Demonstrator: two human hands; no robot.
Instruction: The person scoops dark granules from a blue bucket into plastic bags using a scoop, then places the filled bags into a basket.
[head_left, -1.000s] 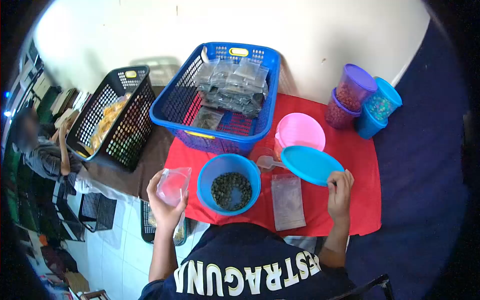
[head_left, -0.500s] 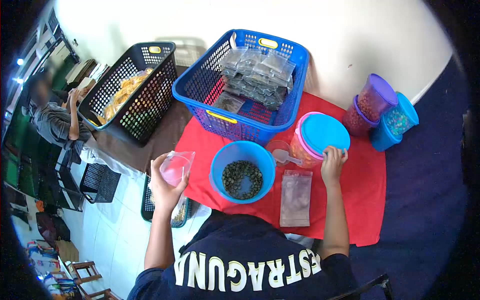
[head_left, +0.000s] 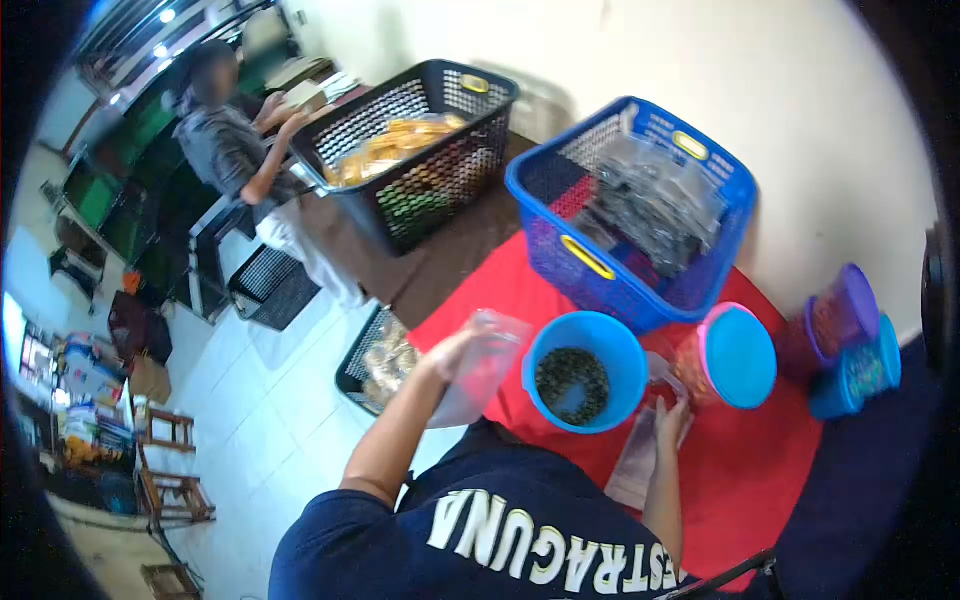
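My left hand (head_left: 452, 358) holds a clear plastic bag (head_left: 485, 370), its top edge spread, left of the blue bowl. The light-blue bowl (head_left: 632, 378) has dark green pieces (head_left: 572, 387) in it. Right of the bowl, my right hand (head_left: 672, 418) has its fingers closed at the handle of a clear scoop (head_left: 660, 368). Beneath that hand lies a stack of flat clear bags (head_left: 634, 468) on the red cloth (head_left: 755, 455). A pink-rimmed tub with a blue lid (head_left: 740, 358) stands just beyond the hand.
A blue basket (head_left: 585, 262) of filled packets and a black basket (head_left: 395, 215) of yellow packets stand behind. Purple and blue tubs (head_left: 845, 320) are at the right. A green-rimmed basket (head_left: 350, 375) is lower left. Another person (head_left: 225, 140) stands at the far left.
The view has swung left, shifting the table rightward. My right hand has moved from the blue lid to the scoop's handle. The bag in my left hand now hangs longer and closer to the bowl.
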